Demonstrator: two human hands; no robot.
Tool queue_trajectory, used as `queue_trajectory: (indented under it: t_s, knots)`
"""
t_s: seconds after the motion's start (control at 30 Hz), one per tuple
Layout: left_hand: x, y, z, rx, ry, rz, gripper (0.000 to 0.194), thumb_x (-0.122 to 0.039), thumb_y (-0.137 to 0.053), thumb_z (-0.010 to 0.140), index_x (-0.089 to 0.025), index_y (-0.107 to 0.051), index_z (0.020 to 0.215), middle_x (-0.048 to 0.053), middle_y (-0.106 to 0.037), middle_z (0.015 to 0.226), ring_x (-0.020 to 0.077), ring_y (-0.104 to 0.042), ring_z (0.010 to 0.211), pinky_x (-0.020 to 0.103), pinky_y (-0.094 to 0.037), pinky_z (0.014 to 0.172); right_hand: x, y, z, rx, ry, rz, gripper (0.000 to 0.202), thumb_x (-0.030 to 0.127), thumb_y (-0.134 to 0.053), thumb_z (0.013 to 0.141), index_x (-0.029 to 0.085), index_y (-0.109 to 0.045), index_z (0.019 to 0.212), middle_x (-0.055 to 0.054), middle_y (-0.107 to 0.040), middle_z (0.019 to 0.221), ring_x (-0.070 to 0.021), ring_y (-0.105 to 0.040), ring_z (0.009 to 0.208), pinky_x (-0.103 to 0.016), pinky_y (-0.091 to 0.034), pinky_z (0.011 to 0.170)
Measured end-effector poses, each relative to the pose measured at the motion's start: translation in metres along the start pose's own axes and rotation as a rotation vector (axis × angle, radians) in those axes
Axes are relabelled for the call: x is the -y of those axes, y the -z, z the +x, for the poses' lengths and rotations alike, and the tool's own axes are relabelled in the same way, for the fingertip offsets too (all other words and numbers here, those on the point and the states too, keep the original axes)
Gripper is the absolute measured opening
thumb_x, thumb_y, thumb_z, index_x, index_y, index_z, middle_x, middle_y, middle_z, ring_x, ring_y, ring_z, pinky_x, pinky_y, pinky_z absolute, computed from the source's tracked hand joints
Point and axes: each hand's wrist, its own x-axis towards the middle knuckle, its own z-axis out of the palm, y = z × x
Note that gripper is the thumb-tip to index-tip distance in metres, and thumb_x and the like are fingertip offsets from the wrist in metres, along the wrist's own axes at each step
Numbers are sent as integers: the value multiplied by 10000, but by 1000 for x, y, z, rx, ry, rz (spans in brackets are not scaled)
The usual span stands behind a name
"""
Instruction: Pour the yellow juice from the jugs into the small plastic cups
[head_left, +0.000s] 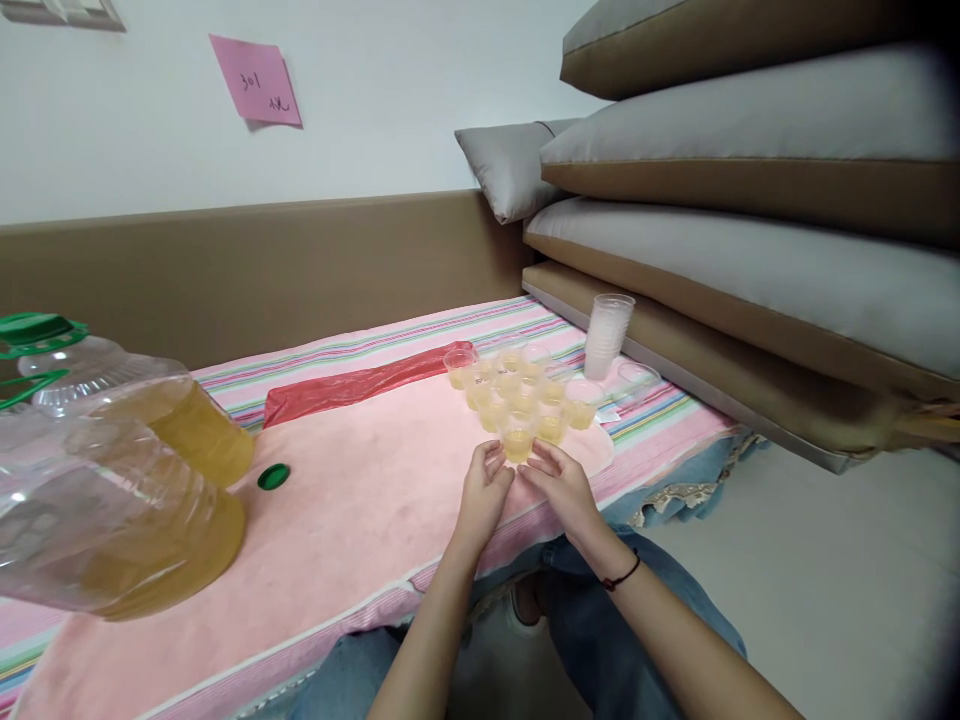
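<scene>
Bright, soft light — rt edge dark (v. blurry).

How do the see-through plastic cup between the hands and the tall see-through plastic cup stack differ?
The cup is single; the stack is many nested cups. The cup holds yellow liquid; the stack shows none. The cup is between the left hand and right hand; the stack stands apart. Both are see-through plastic.

A home is suggested by the soft furnishings, though which room cannot be told. Grey-and-brown upholstered cushions (720, 230) are stacked beside a grey throw pillow (501, 172), and a brown backrest (337, 265) is set against a plain white wall (405, 95). Below it, a striped cloth (517, 322) is spread, and lace trim (675, 495) is seen near its edge.
</scene>
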Motion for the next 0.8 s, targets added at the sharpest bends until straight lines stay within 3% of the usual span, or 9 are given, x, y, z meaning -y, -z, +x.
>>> queue_trajectory:
  t_s: [0.37,0.53,0.7,0.8]
  knots:
    - [-1,0,-3,-8,-9,-15,366,-115,-616,696,-195,-529,1042,111,-647,1215,224,-597,1219,380,-420,1072,-2,0,4,11,24,20,636,341,-776,559,167,-630,1152,-183,-599,1351,-307,-652,1130,-423,-535,946]
    - [-4,8,-6,-87,-21,2,357,-168,-669,646,-187,-568,988,108,-656,1165,214,-651,1085,359,-480,975,2,8,-3,29,41,15,585,373,-809,551,186,-681,1090,-159,-675,1252,-306,-678,1083,-444,-546,928]
    - [-18,28,-11,-135,-34,8,347,-309,-745,593,-166,-616,882,16,-665,753,161,-655,718,309,-519,760,24,52,-9,108,99,-50,445,471,-819,579,175,-754,905,-122,-778,934,-286,-734,864,-443,-593,796]
    - [-30,40,-17,-129,-30,-7,374,-381,-755,588,-159,-626,859,-17,-629,630,145,-629,623,284,-509,672,50,96,18,19,189,-136,447,513,-823,546,183,-748,838,-105,-774,874,-276,-719,817,-454,-579,792]
